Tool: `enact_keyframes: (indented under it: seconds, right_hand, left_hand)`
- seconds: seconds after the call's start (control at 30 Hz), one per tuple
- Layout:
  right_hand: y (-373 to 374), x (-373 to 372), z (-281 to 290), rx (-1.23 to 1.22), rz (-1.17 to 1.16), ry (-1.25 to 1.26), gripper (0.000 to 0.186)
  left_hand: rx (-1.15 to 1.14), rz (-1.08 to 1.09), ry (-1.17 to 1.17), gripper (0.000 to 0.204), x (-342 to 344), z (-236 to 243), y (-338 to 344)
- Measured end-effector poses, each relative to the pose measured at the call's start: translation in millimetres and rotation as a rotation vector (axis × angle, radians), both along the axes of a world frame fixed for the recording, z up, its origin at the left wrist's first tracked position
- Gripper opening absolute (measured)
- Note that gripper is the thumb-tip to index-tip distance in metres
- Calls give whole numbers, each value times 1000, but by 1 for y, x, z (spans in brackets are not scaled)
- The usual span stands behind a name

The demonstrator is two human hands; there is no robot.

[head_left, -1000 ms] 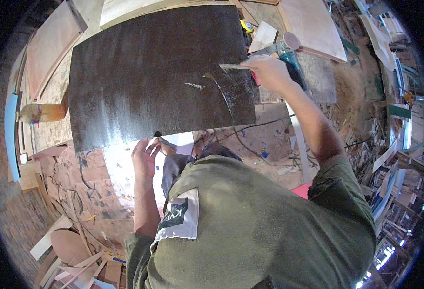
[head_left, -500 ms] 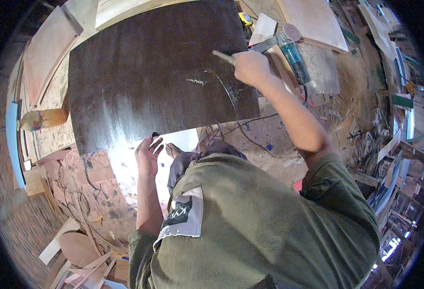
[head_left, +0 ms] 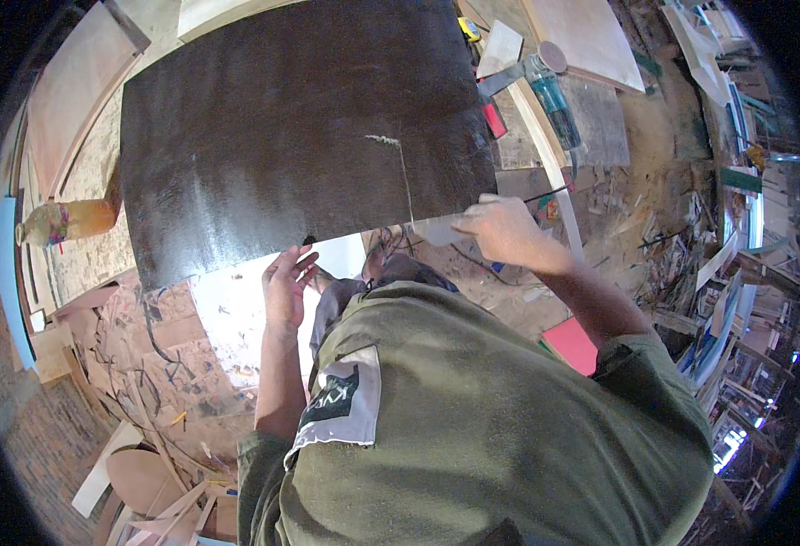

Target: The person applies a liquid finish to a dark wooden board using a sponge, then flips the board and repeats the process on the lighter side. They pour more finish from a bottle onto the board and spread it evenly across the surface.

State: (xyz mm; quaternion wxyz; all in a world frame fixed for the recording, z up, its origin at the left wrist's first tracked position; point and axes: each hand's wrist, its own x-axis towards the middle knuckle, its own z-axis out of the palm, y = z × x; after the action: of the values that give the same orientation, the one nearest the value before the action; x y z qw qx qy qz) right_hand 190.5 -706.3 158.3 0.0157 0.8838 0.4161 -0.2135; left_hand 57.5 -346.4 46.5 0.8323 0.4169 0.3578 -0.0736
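Blue strip point(head_left: 9, 273): is running along far L.
Bottle point(head_left: 68, 221): w/ amber liq., is sitting on pale worktop point(head_left: 81, 266), just L of dk board.
Wood panel point(head_left: 81, 100): is resting upper L, beyond bottle.
Dk board point(head_left: 263, 118): is lying in front of person, filling upper mid.
L hand point(head_left: 285, 289): is staying by board's near edge, fingers part bent; can't tell if it's gripping the sm. dk bit point(head_left: 308, 240) at fingertips.
White sheet point(head_left: 231, 318): is lying below, behind L hand.
Pale streak point(head_left: 406, 177): is running down board's R part to near edge.
Scraper point(head_left: 436, 230): flat, pale, is meeting near edge at streak's end.
R hand point(head_left: 507, 235): is gripping scraper, fingers closed.
Red block point(head_left: 494, 120): is lying just R of board.
Power tool point(head_left: 554, 109): teal body, rnd disc, is lying farther R.
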Motion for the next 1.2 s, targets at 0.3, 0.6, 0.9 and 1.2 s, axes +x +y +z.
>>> enact_keyframes:
  seconds: [0.3,0.6,0.9,1.2]
  right_hand:
    - [72,76,-22,432,-269,-373,31]
    - [89,138,-36,364,-337,-415,22]
    - [108,44,-23,147,-153,-177,21]
    - [113,-12,-7,449,-291,-167,18]
  left_hand:
    - [-26,103,39,24,-14,2,27]
    - [62,389,-13,21,-29,-13,62]
    - [-6,424,-93,11,-26,-25,70]
    - [-88,456,-91,14,-29,-29,93]
